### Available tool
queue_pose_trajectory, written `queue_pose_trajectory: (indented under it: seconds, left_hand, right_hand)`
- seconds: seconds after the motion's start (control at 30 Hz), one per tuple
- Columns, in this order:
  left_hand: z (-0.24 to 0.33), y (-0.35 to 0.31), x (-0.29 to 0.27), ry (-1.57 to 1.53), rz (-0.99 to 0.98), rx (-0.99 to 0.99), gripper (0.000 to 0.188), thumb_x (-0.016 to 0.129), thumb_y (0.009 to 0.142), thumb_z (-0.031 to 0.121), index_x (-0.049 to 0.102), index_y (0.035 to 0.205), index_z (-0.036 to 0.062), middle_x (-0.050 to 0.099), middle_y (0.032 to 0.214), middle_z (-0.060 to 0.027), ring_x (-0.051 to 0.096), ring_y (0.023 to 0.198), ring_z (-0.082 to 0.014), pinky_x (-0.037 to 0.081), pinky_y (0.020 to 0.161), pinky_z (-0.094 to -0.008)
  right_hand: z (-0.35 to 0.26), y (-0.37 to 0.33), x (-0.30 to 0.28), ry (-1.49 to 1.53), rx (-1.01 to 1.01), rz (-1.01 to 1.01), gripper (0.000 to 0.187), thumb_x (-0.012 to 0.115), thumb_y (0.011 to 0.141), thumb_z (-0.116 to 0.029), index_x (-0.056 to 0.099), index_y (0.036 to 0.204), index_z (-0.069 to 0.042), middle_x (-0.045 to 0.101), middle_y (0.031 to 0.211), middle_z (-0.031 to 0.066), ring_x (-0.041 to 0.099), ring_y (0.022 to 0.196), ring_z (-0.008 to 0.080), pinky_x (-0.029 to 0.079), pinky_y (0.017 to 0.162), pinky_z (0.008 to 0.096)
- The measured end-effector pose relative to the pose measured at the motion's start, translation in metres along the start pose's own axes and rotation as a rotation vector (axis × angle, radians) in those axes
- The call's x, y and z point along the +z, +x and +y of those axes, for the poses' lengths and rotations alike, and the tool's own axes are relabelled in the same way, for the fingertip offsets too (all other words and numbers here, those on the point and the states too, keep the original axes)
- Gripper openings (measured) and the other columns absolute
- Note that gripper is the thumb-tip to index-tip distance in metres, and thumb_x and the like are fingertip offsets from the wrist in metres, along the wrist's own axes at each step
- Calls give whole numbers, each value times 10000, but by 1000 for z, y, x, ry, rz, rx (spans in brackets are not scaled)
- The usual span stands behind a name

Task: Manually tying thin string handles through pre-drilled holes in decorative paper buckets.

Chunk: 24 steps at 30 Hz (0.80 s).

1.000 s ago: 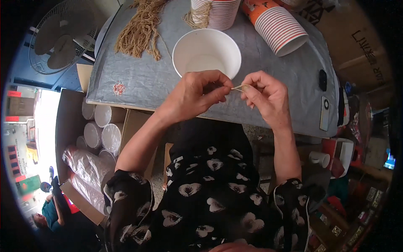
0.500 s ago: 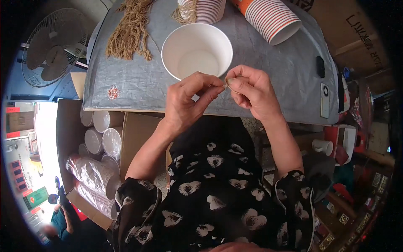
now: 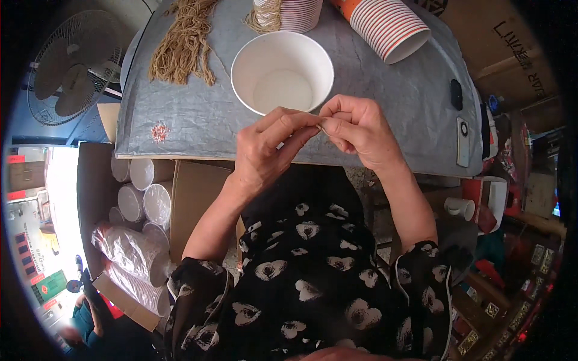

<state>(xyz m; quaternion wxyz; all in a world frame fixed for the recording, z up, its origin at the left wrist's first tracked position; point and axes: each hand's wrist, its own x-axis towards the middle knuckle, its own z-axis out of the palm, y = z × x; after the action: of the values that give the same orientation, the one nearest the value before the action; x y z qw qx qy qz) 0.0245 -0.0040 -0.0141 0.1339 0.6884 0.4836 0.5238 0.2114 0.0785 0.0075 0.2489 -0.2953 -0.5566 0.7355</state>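
Just in front of a wide white paper tub (image 3: pixel 244 90), my left hand (image 3: pixel 268 141) and my right hand (image 3: pixel 358 129) meet fingertip to fingertip. Both pinch a small bit of tan string (image 3: pixel 321 127), mostly hidden by the fingers. The tub stands upright with its mouth toward me. A bundle of tan strings (image 3: pixel 180 51) lies at the far left of the table, frayed ends pointing my way. More tan string (image 3: pixel 265 21) hangs over a stack of white tubs (image 3: pixel 298 15) behind the single one.
The grey-covered table (image 3: pixel 198 120) has an orange-and-white tub stack (image 3: pixel 391 30) lying on it, and a black object (image 3: pixel 456 94) and a flat silver object (image 3: pixel 463 142) at right. A carton (image 3: pixel 198 198) of wrapped tubs (image 3: pixel 132 249) sits left, below a fan (image 3: pixel 75 66). Another person (image 3: pixel 84 319) is far left.
My fingertips have closed tighter together, and the tan loop that showed between them is now mostly covered. The whole view has shifted slightly; the tubs and string bundle stay in place.
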Motion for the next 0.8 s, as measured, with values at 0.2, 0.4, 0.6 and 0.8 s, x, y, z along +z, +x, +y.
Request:
queue_pose_trajectory:
  seconds: [0.2,0.4,0.6,0.8]
  left_hand:
    - [4,-5,-2,-146,8,-280,187,759,854,8,713,1035,17,749,909,-86,740,772,-158,583,685,-273]
    - [2,-3,-11,-264,-82,-417,142,742,879,15,717,1018,-6,758,885,-76,733,812,-125,578,709,-259]
    - [-1,1,-12,-395,-89,-476,105,740,881,8,728,984,-2,738,875,-49,716,804,-125,577,731,-261]
    - [-4,6,-10,-191,-120,-157,140,758,848,-7,735,983,23,711,958,-68,709,844,-146,569,709,-270]
  right_hand:
    - [-2,-1,-1,102,-57,51,85,658,946,-95,643,960,-13,553,676,-42,424,522,5,313,443,172]
    - [-8,-6,5,5,-103,64,112,646,950,-126,627,979,-19,514,661,-48,388,523,3,285,452,175]
    - [-4,-5,-1,21,-139,43,90,603,965,-114,616,968,-25,487,643,-59,374,498,2,279,439,182]
    - [2,1,2,270,33,47,124,639,960,-131,628,992,-11,492,621,-62,389,470,-1,285,406,172]
